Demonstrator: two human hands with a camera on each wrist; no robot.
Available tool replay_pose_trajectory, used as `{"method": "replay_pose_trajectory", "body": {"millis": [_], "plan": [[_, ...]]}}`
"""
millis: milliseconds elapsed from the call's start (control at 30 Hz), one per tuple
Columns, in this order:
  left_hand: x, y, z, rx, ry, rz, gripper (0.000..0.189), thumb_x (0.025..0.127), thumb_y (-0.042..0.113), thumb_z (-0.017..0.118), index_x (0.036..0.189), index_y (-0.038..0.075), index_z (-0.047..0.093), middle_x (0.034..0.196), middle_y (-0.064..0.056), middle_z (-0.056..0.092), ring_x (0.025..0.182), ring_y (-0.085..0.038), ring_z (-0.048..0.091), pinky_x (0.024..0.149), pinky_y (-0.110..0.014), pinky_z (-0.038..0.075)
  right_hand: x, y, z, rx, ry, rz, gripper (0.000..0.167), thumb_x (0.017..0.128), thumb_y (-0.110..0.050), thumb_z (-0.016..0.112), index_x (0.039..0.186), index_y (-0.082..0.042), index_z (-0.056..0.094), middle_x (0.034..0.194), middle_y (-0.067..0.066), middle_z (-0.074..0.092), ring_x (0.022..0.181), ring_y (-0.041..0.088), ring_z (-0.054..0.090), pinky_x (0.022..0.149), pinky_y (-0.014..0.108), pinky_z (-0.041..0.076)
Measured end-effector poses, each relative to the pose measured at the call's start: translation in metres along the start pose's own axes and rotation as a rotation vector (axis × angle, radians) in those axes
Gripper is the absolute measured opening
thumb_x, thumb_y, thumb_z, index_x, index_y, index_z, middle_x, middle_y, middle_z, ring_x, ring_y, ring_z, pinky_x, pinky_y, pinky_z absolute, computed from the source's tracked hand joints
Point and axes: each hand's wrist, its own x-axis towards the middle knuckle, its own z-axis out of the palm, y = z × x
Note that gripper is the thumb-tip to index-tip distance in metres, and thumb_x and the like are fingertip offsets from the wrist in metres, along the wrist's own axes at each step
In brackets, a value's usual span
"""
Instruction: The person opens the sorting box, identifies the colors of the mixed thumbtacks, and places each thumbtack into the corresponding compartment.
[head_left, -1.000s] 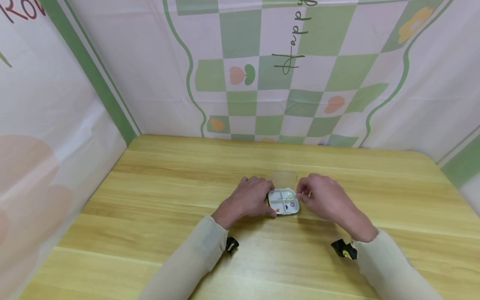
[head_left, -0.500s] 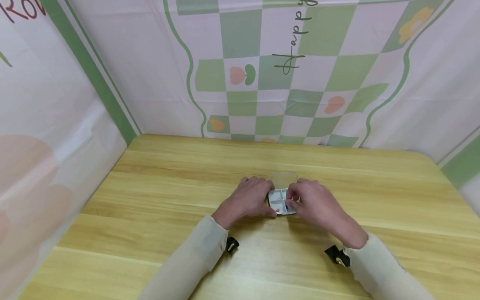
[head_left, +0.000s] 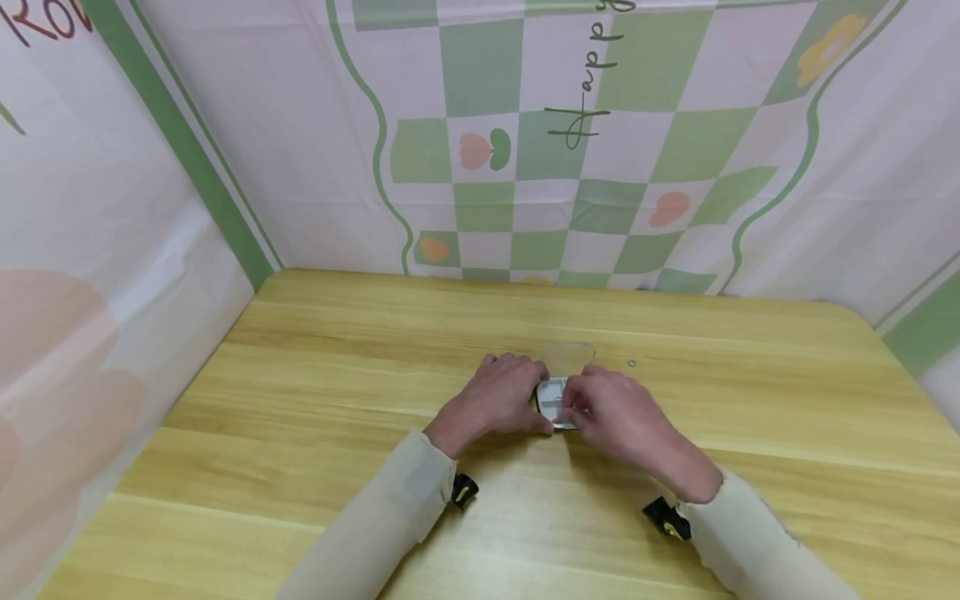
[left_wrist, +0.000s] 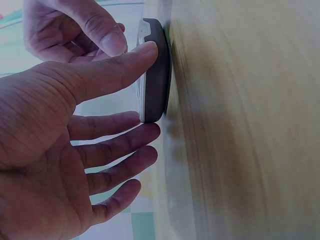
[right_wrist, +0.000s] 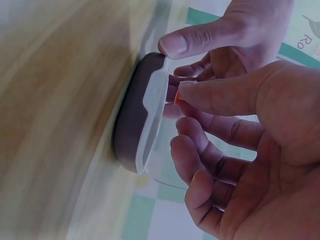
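A small pill box (head_left: 552,392) with a white divided tray and dark base lies on the table, its clear lid (head_left: 567,357) folded back. My left hand (head_left: 502,394) holds its left side, thumb at the near edge and index finger at the far edge; the other fingers are spread in the left wrist view. Over the box's right half, my right hand (head_left: 618,412) pinches a tiny orange piece (right_wrist: 177,97) between thumb and index finger. That hand hides the right compartments. In the right wrist view, the box's dark side (right_wrist: 131,117) faces the camera.
A tiny ring-like piece (head_left: 632,362) lies on the wooden table (head_left: 360,333), right of the lid. Behind the table hangs a green-and-white checked cloth (head_left: 543,200). Black wrist straps (head_left: 464,492) show at both sleeves.
My right hand has moved left from beside the pill box to over its compartments, covering the coloured pieces there. The ring-like piece on the table now shows. My left hand stays put.
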Motion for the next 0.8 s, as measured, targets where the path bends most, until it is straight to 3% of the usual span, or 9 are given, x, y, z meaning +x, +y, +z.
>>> {"method": "replay_pose_trajectory", "body": {"millis": [800], "plan": [[-0.0002, 0.001, -0.0018, 0.002, -0.013, -0.01, 0.049, 0.078, 0.045, 0.088, 0.111, 0.014, 0.069, 0.088, 0.009, 0.061, 0.082, -0.013, 0.053, 0.077, -0.032, 0.038, 0.0, 0.0008, 0.0078, -0.006, -0.026, 0.008, 0.016, 0.085, -0.006, 0.08, 0.08, -0.015, 0.068, 0.079, -0.005, 0.057, 0.067, 0.009, 0.051, 0.059, 0.03, 0.045]]}}
